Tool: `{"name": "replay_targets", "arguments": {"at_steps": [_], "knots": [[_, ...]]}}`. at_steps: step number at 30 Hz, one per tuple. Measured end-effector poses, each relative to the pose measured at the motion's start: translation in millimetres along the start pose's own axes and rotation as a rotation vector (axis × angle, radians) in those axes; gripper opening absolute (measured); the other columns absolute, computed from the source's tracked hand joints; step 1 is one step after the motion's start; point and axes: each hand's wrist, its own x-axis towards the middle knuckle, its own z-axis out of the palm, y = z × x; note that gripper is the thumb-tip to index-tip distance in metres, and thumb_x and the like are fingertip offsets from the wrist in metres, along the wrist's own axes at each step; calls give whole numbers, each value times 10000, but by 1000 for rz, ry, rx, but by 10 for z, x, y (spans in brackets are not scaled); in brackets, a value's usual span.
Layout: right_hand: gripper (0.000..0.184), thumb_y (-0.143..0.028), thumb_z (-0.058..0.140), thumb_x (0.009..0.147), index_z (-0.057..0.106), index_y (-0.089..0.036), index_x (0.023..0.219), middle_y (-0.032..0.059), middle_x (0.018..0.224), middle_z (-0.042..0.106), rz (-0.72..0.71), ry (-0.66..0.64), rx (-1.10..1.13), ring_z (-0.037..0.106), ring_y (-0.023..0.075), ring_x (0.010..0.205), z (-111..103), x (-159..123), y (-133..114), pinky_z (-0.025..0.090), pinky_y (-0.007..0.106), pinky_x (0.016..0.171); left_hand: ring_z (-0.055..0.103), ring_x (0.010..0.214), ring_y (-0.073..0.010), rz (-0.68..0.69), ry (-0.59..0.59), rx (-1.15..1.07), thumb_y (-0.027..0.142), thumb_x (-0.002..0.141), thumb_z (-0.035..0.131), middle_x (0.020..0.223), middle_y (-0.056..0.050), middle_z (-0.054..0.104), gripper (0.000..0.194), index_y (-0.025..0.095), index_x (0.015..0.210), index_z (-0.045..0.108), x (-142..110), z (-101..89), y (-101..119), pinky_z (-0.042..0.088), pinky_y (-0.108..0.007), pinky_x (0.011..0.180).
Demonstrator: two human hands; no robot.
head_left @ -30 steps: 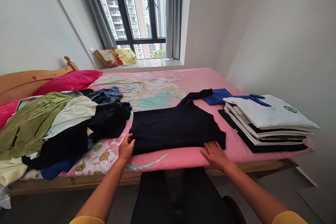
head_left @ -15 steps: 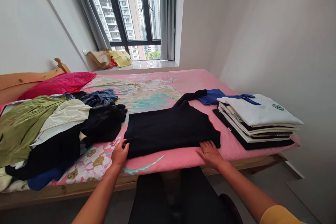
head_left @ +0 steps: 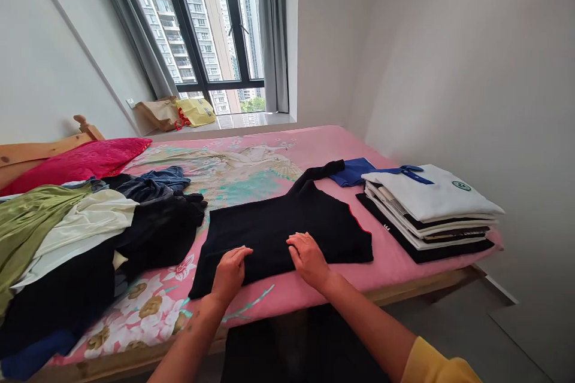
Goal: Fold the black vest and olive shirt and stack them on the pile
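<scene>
A black long-sleeved top point(head_left: 269, 224) with red edging on its right side lies spread on the bed in front of me. One sleeve stretches away toward the back right. My left hand point(head_left: 231, 272) is over the lower left part of the top, its fingers extended and pointing right. Over the middle of the front part is my right hand point(head_left: 309, 258), fingers out and slightly bent. Neither hand grips the cloth; whether the fingertips touch it I cannot tell.
A loose heap of clothes point(head_left: 90, 245) lies at left, near a red pillow point(head_left: 85, 161). On the right stands a stack of folded clothes point(head_left: 431, 203), with a blue garment point(head_left: 353, 172) behind it. Paper bags point(head_left: 157, 115) sit on the windowsill. The bed's wooden edge point(head_left: 404, 292) runs along the front.
Both hands have left the top's front corners and moved inward over it. The top's lower left corner now reaches nearer to me. The view has shifted slightly.
</scene>
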Motion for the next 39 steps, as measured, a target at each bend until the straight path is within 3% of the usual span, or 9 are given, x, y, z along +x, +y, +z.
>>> {"name": "replay_targets", "arguments": {"at_steps": [4,7,13,18,21,24,31,35,39], "knots": [[427,-316,304,924,455,-189,1303,60,1394,422,19,-257,-133,284,193,1332,401,273,89,157,415,1113,405,1272,-260,-149,-195,220,372,881,359,1316,-74,533,441,222,1264,518,126,280,226,244,-512,1072],[524,-429,300,916,345,-210,1389,45,1479,273,32,-405,-207,161,204,1379,407,208,445,69,451,1120,213,1362,-330,-248,-258,345,551,825,393,1459,-73,337,613,261,1365,391,66,417,219,123,-616,1057],[612,-533,289,894,286,-217,1418,62,1494,222,284,-305,-295,113,235,1389,-107,-88,1353,-42,526,1095,157,1378,-325,-221,-275,367,661,781,365,1484,-91,275,751,243,1404,319,6,476,147,47,-593,1071],[545,-480,193,928,528,-190,1246,82,1322,503,421,-214,-161,423,214,1250,-586,-34,1791,281,464,1060,168,1378,-315,-224,-259,371,650,790,355,1487,-81,271,733,250,1403,319,17,497,147,40,-581,1076],[616,-426,49,944,534,-174,1227,88,1239,566,419,-100,-138,504,181,1165,-811,-16,1762,389,363,998,157,1382,-305,-224,-266,384,648,793,343,1493,-77,257,735,247,1408,305,8,518,128,28,-574,1081],[535,-445,144,944,516,-195,1235,71,1285,529,378,-8,-129,427,196,1241,-854,-64,1489,330,382,1047,150,1384,-301,-208,-271,407,653,794,329,1495,-85,250,748,235,1413,292,7,537,116,3,-563,1086],[519,-431,264,932,356,-187,1380,53,1456,322,80,-216,-158,192,211,1371,-216,-65,719,137,468,1113,149,1386,-298,-188,-351,443,635,810,324,1486,-126,251,738,208,1411,297,83,429,224,-96,-578,1061],[575,-466,353,888,318,-212,1403,55,1472,283,-22,-381,-260,194,224,1371,-52,-219,887,93,494,1110,150,1387,-288,-180,-399,404,628,826,308,1481,-90,276,676,266,1397,320,-3,182,30,-111,-616,1038],[601,-407,412,846,303,-224,1408,60,1467,294,-84,-320,-382,219,226,1363,-317,-578,1409,106,506,1102,140,1391,-269,-123,-372,362,561,822,390,1502,-46,231,657,267,1403,305,-365,-158,-391,59,-560,1095]]}}
